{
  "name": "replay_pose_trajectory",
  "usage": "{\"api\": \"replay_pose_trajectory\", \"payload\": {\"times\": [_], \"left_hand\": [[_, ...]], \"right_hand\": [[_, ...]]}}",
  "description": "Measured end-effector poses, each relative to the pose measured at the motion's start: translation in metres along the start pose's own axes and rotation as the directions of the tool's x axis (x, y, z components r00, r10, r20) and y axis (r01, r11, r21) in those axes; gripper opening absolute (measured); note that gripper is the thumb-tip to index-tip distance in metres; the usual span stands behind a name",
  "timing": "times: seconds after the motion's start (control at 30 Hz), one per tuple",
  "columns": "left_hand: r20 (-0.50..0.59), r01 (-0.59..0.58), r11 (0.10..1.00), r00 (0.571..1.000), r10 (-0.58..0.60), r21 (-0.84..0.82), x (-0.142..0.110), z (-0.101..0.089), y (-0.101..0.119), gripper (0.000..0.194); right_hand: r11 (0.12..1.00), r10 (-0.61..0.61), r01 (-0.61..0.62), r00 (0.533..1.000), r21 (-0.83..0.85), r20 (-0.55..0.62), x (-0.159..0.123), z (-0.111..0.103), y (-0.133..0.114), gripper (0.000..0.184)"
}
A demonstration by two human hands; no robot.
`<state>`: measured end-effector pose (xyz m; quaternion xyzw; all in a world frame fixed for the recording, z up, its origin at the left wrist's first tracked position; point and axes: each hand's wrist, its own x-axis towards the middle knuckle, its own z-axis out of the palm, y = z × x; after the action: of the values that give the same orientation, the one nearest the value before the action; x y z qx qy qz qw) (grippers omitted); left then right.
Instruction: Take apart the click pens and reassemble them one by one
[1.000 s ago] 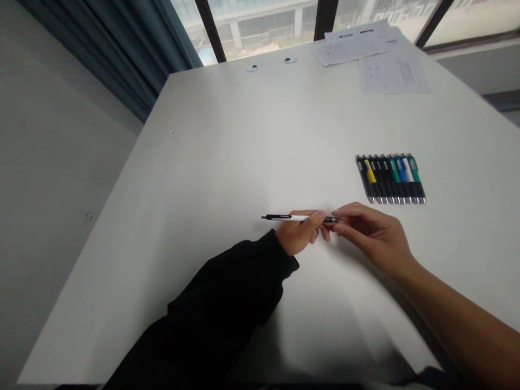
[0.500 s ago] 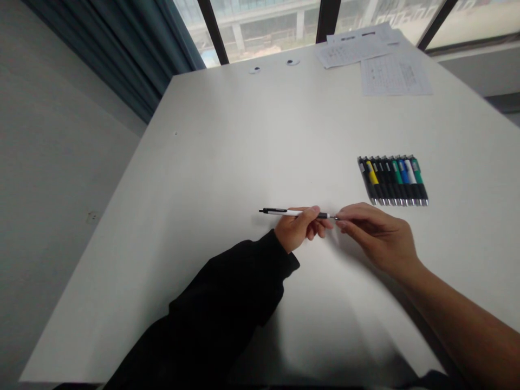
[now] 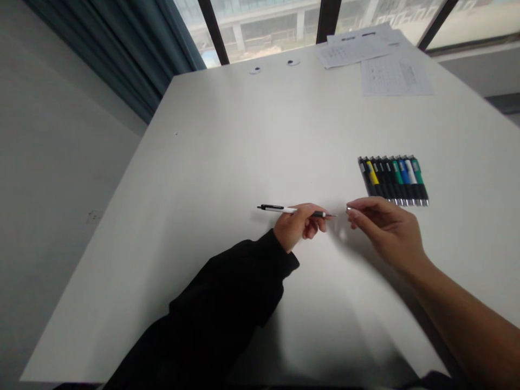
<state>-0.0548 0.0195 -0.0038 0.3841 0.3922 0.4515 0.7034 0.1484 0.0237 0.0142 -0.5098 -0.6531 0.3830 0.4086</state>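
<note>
White-barrelled pen (image 3: 290, 209) sits firm in the left hand (image 3: 298, 225), thumb and fingers closed round it over the table (image 3: 244, 162). Right hand (image 3: 385, 227) pinches narrow on a tiny silver bit (image 3: 348, 208), just apart from the pen's point; too small to say what it is. Next call: keep that pinch steady. Left fingers hide part of the barrel.

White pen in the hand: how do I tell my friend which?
On the big white table, find the row of colourful pens. Left of that row, a left hand in a black sleeve holds one pen. It is white and black, the only pen outside the row.
</note>
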Motion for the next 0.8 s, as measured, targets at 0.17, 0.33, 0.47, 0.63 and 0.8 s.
{"api": "replay_pose_trajectory", "payload": {"times": [0.17,0.33,0.47,0.63,0.8], "left_hand": [[0.012,0.003,1.0,1.0,-0.003,0.01,0.001,0.0,-0.001,0.042],[0.013,0.006,1.0,1.0,-0.006,0.013,0.002,-0.001,-0.001,0.042],[0.027,-0.009,1.0,1.0,0.008,0.012,0.001,-0.002,-0.001,0.043],[0.044,-0.02,0.996,0.999,0.016,0.085,0.0,0.0,0.001,0.047],[0.066,-0.022,0.989,0.998,0.013,0.146,-0.001,0.001,0.002,0.048]], "right_hand": [[0.862,-0.14,0.189,0.981,-0.47,0.138,0.01,-0.002,0.013,0.01],[0.795,-0.191,0.258,0.965,-0.549,0.178,0.013,0.002,0.02,0.015],[0.823,-0.199,0.25,0.968,-0.51,0.153,0.013,0.0,0.015,0.022],[0.878,-0.335,0.379,0.923,-0.294,0.191,0.006,-0.003,-0.005,0.016],[0.895,-0.376,0.419,0.894,-0.154,0.245,0.004,-0.004,-0.012,0.003]]}}
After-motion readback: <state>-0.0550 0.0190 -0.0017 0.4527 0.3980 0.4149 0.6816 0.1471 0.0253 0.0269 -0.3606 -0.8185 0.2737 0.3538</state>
